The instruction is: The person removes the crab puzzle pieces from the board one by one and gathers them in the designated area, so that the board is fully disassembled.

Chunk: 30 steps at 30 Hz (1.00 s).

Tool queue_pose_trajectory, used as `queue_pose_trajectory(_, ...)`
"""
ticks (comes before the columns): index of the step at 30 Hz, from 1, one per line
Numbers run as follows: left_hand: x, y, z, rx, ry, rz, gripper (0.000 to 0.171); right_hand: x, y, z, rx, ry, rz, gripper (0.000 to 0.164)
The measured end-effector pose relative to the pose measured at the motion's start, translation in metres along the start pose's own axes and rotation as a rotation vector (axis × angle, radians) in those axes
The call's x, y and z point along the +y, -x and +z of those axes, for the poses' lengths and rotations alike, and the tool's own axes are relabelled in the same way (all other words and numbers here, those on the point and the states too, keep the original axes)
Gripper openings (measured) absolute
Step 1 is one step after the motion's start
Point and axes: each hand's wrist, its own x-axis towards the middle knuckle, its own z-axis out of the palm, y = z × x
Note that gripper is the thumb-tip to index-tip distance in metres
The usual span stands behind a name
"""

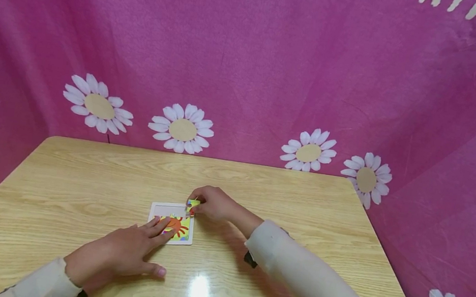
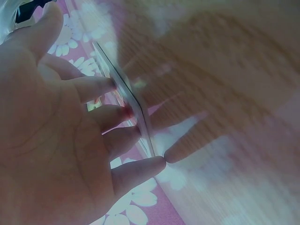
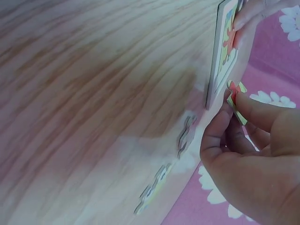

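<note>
A small jigsaw puzzle in a white frame (image 1: 191, 234) lies on the table, its lower part filled with a red-orange figure on yellow (image 1: 182, 228). The upper part of the tray shows bare white. My left hand (image 1: 129, 249) rests its outstretched fingers on the filled part, thumb spread out on the table side. At the frame's upper right corner, my right hand (image 1: 215, 204) pinches a yellow, green and red puzzle piece (image 1: 192, 203) between thumb and fingers. The right wrist view shows this piece (image 3: 240, 113) tilted, close to the frame's edge.
Two loose puzzle pieces, one nearer (image 3: 153, 189) and one farther (image 3: 187, 134), lie on the wooden table (image 1: 83, 174) in the right wrist view. A pink curtain (image 1: 247, 70) with white daisies hangs behind and beside the table.
</note>
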Motion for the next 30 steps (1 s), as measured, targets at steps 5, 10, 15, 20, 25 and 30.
queue_pose_trajectory(5, 0.001, 0.0, 0.0, 0.005, -0.002, 0.012, 0.098, 0.008, 0.006, -0.007, -0.018, -0.074, 0.016, 0.013)
queue_pose_trajectory(10, 0.001, -0.001, 0.001, 0.011, -0.003, 0.018, 0.098, 0.018, 0.013, -0.014, -0.009, -0.12, 0.029, 0.014)
queue_pose_trajectory(15, -0.001, -0.001, 0.002, 0.007, 0.001, 0.009, 0.097, 0.026, 0.019, -0.02, 0.015, -0.085, 0.026, 0.016)
queue_pose_trajectory(20, -0.003, -0.001, 0.003, 0.007, 0.003, 0.006, 0.096, 0.033, 0.025, -0.025, 0.011, -0.094, 0.025, 0.015)
queue_pose_trajectory(25, -0.002, 0.0, 0.003, 0.019, -0.002, 0.032, 0.098, 0.042, 0.031, -0.031, 0.014, -0.116, 0.039, 0.015)
queue_pose_trajectory(30, -0.002, 0.0, 0.002, 0.017, 0.0, 0.029, 0.097, 0.054, 0.037, -0.037, 0.019, -0.146, 0.058, 0.018)
